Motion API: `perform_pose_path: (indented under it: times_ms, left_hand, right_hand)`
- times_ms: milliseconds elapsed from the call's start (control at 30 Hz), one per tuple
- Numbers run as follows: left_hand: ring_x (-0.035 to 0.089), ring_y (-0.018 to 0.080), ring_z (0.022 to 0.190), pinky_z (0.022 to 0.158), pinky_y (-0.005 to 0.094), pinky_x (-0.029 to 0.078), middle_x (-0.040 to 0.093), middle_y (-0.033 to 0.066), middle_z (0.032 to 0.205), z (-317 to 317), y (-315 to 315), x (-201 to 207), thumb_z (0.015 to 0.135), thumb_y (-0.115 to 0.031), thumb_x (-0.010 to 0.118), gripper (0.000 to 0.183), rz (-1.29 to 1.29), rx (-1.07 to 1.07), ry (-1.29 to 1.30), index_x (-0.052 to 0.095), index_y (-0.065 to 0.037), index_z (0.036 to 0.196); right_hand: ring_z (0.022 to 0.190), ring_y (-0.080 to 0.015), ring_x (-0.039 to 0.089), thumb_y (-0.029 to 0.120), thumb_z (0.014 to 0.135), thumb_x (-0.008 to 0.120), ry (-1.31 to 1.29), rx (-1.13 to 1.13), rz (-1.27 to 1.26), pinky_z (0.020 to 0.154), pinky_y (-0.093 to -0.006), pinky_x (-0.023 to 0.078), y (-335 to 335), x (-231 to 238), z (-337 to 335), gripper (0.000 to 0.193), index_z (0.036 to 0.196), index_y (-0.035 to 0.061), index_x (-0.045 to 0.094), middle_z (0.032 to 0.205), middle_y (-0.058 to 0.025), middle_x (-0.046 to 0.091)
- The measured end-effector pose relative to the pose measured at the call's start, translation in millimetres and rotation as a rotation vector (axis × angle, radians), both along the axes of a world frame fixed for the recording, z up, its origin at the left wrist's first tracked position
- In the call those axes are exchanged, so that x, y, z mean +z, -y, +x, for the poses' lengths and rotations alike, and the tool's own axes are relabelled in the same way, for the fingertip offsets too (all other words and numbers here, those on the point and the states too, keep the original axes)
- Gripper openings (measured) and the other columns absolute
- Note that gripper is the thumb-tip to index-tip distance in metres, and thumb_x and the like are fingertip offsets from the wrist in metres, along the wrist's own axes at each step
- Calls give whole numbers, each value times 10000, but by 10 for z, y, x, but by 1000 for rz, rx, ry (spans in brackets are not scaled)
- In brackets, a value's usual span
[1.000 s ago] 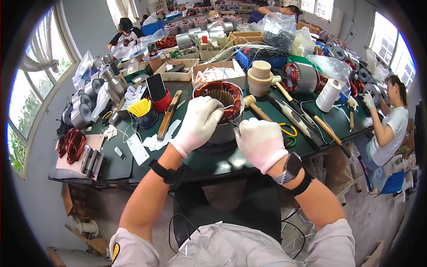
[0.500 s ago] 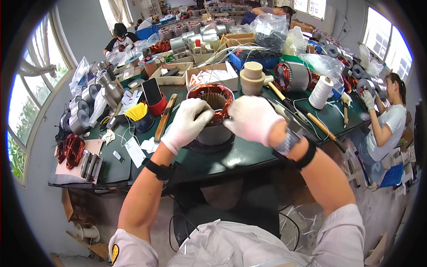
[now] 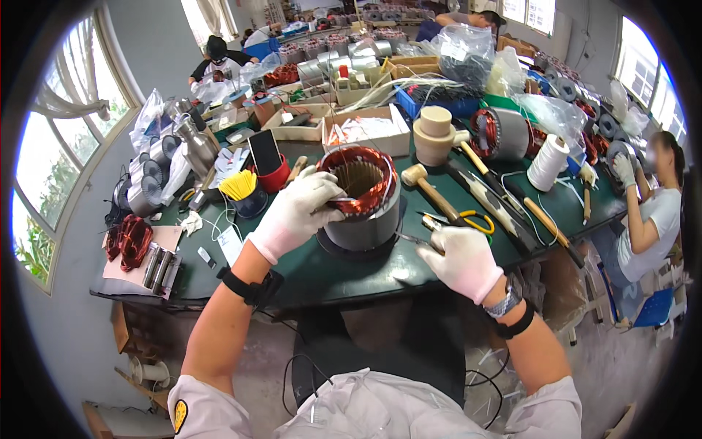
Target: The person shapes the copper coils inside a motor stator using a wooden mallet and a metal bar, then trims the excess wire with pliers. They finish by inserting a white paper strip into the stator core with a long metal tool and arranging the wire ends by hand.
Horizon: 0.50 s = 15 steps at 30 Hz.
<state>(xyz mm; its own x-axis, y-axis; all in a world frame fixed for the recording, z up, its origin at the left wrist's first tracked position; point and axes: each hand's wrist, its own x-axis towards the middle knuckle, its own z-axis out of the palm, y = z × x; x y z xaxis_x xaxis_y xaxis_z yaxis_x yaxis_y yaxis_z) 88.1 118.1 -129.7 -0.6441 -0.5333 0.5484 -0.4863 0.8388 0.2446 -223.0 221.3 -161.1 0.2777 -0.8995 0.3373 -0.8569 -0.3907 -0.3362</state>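
A motor stator [image 3: 363,233] stands upright on the dark green table in front of me, a ring of copper windings [image 3: 382,192] around its open top. My gloved left hand [image 3: 294,214] is at the near left of this ring, fingers curled and pinched at the windings; what lies between the fingertips is hidden. To the right of the stator, my gloved right hand [image 3: 462,262] is closed around a slim metal tool [image 3: 414,238], its tip pointing toward the housing. Just beyond that hand lie scissors with yellow-and-green handles [image 3: 477,213] and a wooden mallet [image 3: 431,192].
White thread spool [image 3: 548,162], hammer [image 3: 482,161] and a second stator [image 3: 508,139] are at the right. Left are a cup of yellow strips [image 3: 247,199], a phone [image 3: 265,154] and metal bars [image 3: 157,269]. A box of white slips [image 3: 373,132] sits behind. Co-workers sit around.
My right hand has left the stator's rim, moving right and nearer, and now holds the metal tool. My left hand stays at the rim. The view has shifted slightly, uncovering the mallet and scissors.
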Motion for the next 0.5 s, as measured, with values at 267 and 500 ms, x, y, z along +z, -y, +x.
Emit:
perform_pose_path:
  times_ms: [267,500]
  left_hand:
    - [664,360,1164,1194,452,422,712,200,1154,-127,-218,115,817,-178,832,377,163,184,-143,737,9,1131]
    - [720,366,996,965,440,524,758,204,1017,-305,105,403,951,-247,725,331,241,288,44,747,-4,1175]
  right_hand:
    - [802,-390,682,269,809,826,24,-133,-73,735,-491,549,153,-737,-96,296,726,42,655,793,-175,670]
    - [911,-382,617,195,781,821,-14,-142,-267,802,-510,495,387,-1056,-83,246,785,55,618,906,-157,633]
